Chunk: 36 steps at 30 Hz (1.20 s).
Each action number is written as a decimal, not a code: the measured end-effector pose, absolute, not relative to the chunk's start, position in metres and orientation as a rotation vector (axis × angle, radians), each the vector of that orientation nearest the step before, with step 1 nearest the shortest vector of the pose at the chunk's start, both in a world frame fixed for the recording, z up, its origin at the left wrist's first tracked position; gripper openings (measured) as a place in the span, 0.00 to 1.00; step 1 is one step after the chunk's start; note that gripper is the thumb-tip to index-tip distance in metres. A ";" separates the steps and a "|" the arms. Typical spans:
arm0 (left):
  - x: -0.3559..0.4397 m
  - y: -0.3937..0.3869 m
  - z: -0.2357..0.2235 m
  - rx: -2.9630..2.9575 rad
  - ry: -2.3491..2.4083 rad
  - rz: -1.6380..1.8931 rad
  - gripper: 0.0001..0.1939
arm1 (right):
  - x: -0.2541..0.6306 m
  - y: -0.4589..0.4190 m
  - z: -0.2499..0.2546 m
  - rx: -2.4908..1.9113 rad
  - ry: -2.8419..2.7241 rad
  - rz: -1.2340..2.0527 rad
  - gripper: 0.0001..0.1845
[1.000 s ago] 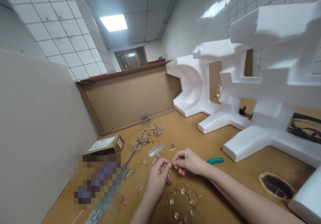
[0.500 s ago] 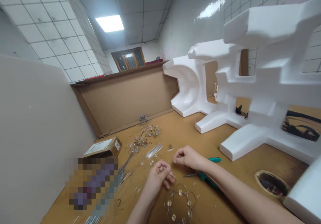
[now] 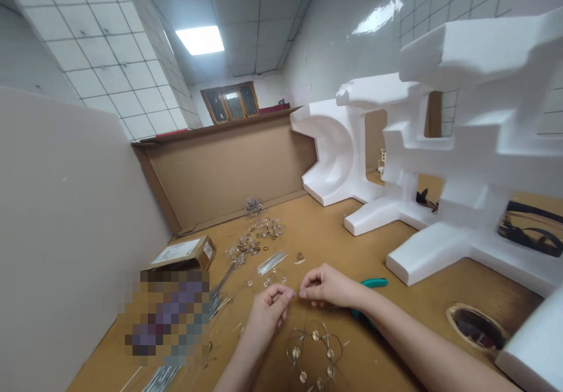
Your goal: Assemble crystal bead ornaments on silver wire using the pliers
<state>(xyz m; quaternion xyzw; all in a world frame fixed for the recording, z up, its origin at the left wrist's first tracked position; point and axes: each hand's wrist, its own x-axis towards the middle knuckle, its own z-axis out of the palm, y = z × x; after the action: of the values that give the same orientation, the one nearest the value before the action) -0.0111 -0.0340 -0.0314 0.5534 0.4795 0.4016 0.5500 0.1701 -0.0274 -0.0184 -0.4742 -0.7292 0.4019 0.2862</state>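
Observation:
My left hand [image 3: 268, 310] and my right hand [image 3: 328, 286] hover close together just above the brown tabletop [image 3: 396, 321]. Both have fingertips pinched, facing each other across a small gap. What they pinch is too thin to make out, perhaps a fine wire. Just below the hands lies a wire ring with small round beads [image 3: 314, 354]. Teal-handled pliers [image 3: 373, 283] lie behind my right wrist, partly hidden by it. A bundle of straight metal pins [image 3: 271, 261] rests just beyond the hands.
Loose rings and clear beads [image 3: 259, 237] are scattered toward the back. A small cardboard box [image 3: 182, 253] sits at the left beside a grey panel. Large white foam blocks [image 3: 440, 163] fill the right side. A round hole [image 3: 477, 326] opens in the table at the right.
My left hand has come back up to meet my right hand, fingertips nearly touching again after separating half a second ago. The view shifted slightly.

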 end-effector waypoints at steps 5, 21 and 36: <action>-0.018 -0.045 -0.037 1.274 1.183 0.956 0.20 | 0.208 -0.053 -0.008 -1.545 -2.097 0.700 0.18; -0.016 -0.058 -0.028 1.125 1.047 0.871 0.16 | 0.231 -0.089 -0.027 -1.924 -2.667 -0.343 0.29; -0.020 -0.061 -0.031 0.870 0.692 0.806 0.13 | 0.263 -0.086 -0.014 -1.189 -1.836 1.128 0.21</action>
<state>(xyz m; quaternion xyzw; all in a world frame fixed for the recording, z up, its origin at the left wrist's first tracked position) -0.0205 -0.0607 -0.0310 0.4017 0.3196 0.3721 0.7734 0.2631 -0.0862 -0.0139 -0.4552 -0.7034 0.4321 0.3336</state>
